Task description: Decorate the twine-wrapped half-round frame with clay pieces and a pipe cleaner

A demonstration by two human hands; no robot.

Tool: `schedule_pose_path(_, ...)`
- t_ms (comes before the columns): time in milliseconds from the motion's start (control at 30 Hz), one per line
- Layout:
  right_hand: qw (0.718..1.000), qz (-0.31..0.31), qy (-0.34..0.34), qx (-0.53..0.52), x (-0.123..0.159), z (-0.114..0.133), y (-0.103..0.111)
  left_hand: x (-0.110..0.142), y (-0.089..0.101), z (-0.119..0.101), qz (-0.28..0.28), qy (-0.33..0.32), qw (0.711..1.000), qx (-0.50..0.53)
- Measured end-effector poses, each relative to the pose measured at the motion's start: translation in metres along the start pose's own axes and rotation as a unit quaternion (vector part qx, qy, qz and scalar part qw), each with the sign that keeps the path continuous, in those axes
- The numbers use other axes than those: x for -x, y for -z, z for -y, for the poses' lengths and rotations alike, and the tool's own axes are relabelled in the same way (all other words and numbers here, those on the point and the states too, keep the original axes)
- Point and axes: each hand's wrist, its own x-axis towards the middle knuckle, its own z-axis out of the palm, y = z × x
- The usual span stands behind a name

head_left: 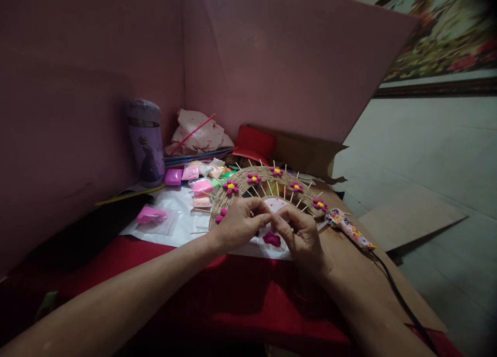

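Observation:
My left hand (pixel 241 221) and my right hand (pixel 302 237) meet at the fingertips in front of a half-round piece wound with twine (pixel 243 183). Thumb and forefinger are pinched on both hands; whatever sits between them is too small to make out. Thin wooden sticks poke out along the inner and outer edges of the twine piece. Magenta flowers with yellow centres, such as one flower (pixel 230 187), are spaced around its band. Just below my fingers lies a lump of magenta clay (pixel 272 238) on a clear wrapper.
Packets of coloured clay (pixel 202 186) lie on a white sheet (pixel 171 239) to the left. Behind them stand a purple tumbler (pixel 146 144) and a crumpled pink bag (pixel 200 131). At right rests a flower-patterned glue gun (pixel 350 229) with a black cable. Pink panels wall the back.

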Motion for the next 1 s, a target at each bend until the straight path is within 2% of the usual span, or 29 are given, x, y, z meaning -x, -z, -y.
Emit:
schedule_pose_path(367,1.000,0.003,0.010,0.016,0.0009,0.0020,0.0012,0.0022,-0.0007,-0.0055,-0.014,-0.042,0.998,-0.033)
schedule_pose_path(633,0.999,0.002,0.023,0.024,-0.0006,-0.0008,0.0009,0.0008,-0.0033,0.0017,-0.011,0.000,1.000,0.008)
schedule_pose_path(1000,1.000,0.008,0.023,0.018,-0.0008,-0.0008,0.0003,0.0028,-0.0010,-0.0065,-0.015,-0.042,0.995,-0.084)
